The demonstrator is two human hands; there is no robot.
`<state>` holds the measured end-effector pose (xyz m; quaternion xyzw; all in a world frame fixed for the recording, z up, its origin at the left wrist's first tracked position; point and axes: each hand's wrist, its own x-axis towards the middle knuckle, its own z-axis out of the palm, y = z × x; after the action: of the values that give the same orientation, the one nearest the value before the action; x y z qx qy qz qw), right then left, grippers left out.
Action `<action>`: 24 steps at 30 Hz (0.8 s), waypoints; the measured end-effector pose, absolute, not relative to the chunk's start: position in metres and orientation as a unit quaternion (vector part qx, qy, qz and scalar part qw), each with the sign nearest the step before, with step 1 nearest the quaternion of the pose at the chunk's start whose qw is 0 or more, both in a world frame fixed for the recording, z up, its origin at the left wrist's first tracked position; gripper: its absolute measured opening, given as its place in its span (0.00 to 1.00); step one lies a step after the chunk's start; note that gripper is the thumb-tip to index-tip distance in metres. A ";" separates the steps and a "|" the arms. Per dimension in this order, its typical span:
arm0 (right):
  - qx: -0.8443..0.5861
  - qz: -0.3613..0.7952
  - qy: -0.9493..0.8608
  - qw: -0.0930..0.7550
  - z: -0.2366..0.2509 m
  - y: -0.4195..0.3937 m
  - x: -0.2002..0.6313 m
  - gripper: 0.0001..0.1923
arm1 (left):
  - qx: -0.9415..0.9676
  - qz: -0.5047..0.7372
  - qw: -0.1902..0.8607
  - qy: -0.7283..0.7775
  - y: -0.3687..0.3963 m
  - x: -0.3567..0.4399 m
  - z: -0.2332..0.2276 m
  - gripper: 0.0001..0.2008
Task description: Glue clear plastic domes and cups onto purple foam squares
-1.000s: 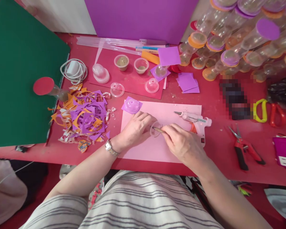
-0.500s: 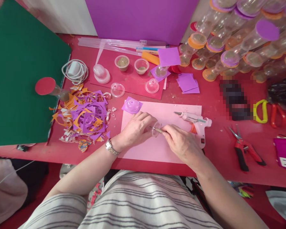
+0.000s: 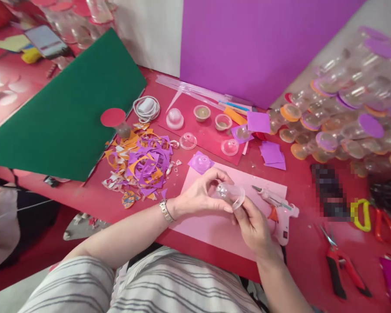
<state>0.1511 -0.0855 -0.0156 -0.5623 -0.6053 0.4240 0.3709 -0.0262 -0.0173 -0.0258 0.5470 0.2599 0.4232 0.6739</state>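
Note:
Over the pink sheet (image 3: 208,230), both hands meet at a clear plastic dome lid (image 3: 236,194), tilted with its rim toward the right. My left hand (image 3: 208,191), with a watch at the wrist, curls its fingers and thumb around the domed end. At the rim, the bent fingers of my right hand (image 3: 252,221) grip from below. Whether a thin tool is also in that hand cannot be made out. Just beyond my left hand, another clear dome (image 3: 202,163) sits on a purple paper square. A pink glue gun (image 3: 275,204) lies to the right of my hands.
Paper scraps (image 3: 146,163) are heaped on the left by a green board (image 3: 68,117). Clear domes and small filled cups (image 3: 202,113) stand at the back. Stacked clear containers (image 3: 342,126) rise at the right, with red-handled pliers (image 3: 342,261) nearer me.
The view has swung left. My hands have raised and turned the dome lid; the thin brown-handled tool that my right hand held against it is no longer visible.

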 end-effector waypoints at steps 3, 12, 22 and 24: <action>-0.554 0.464 -0.566 0.396 -0.021 -0.084 0.143 0.14 | 0.437 0.431 0.759 0.216 -0.022 -0.022 -0.025 0.29; -0.587 0.452 -0.506 0.443 -0.043 -0.082 0.140 0.15 | 0.369 0.399 0.820 0.179 -0.029 -0.018 -0.022 0.27; -0.582 0.481 -0.462 0.466 -0.049 -0.080 0.133 0.16 | 0.460 0.426 0.758 0.180 -0.030 -0.018 -0.028 0.27; -0.583 0.476 -0.459 0.472 -0.049 -0.080 0.132 0.16 | 0.457 0.429 0.759 0.176 -0.030 -0.018 -0.028 0.26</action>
<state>0.1323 -0.0801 -0.0491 -0.5829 -0.4593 0.4760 0.4719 -0.0177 -0.0304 -0.0278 0.4570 0.1761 0.4287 0.7592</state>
